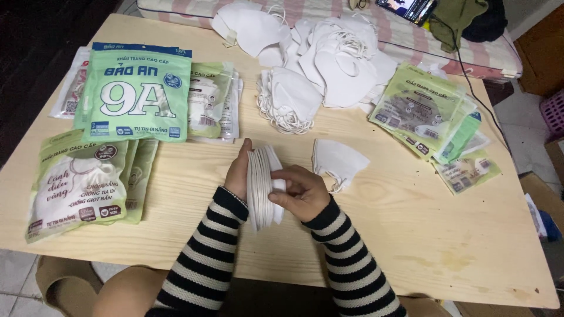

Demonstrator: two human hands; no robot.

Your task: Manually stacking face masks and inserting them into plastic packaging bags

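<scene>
Both my hands hold one stack of folded white face masks [262, 185] upright on edge over the wooden table [411, 235]. My left hand [238, 173] presses flat against the stack's left side. My right hand [302, 192] grips its right side, thumb across the front. A single white mask [338, 161] lies flat just right of my hands. A small pile of masks [291, 100] sits beyond them, and a larger loose heap [338, 50] lies at the table's far edge.
Green and white mask packets lie at the left [134, 91] and front left [76, 185], with flatter empty packets at the right [426, 111]. A phone [407, 8] and dark clothing [464, 20] rest on striped bedding behind the table.
</scene>
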